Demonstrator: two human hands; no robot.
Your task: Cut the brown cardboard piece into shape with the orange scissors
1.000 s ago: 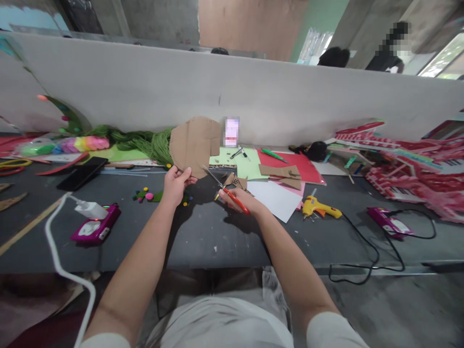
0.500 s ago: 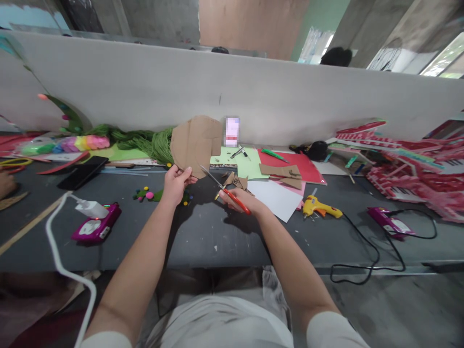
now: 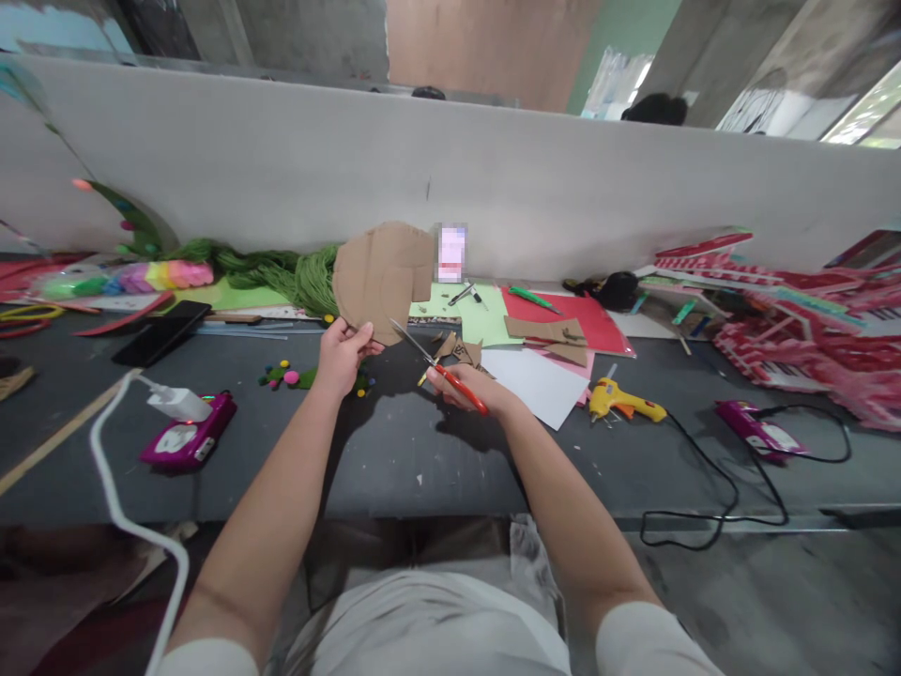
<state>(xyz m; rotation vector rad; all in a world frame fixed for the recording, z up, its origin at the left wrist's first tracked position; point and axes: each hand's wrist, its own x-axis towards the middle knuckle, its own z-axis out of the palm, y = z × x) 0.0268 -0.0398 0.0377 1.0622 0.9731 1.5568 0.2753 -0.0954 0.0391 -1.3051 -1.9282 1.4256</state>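
Observation:
A brown piece of cardboard (image 3: pixel 384 277) with a rounded outline is pinched at its lower edge by my left hand (image 3: pixel 344 355). My right hand (image 3: pixel 465 387) is closed around the red handles of a pair of scissors (image 3: pixel 457 383), whose blades point up and left to the cardboard's lower right edge. Whether the blades touch the cardboard, I cannot tell. Below the scissors' blades and beside my right hand lie small cardboard scraps (image 3: pixel 461 349). Behind the cardboard, a bundle of green yarn (image 3: pixel 313 282) rests on the table.
A yellow glue gun (image 3: pixel 623 402) with a black cord lies to the right, near a white sheet (image 3: pixel 539 385). At the left are a purple power strip (image 3: pixel 189 437) and a black phone (image 3: pixel 161 333). A lit phone (image 3: pixel 451 253) leans against the grey partition (image 3: pixel 282 160).
My hands, the cardboard and the scissors hold nearly the same position. At the far left, another person's hand has gone out of view, and a brown piece there has shifted left.

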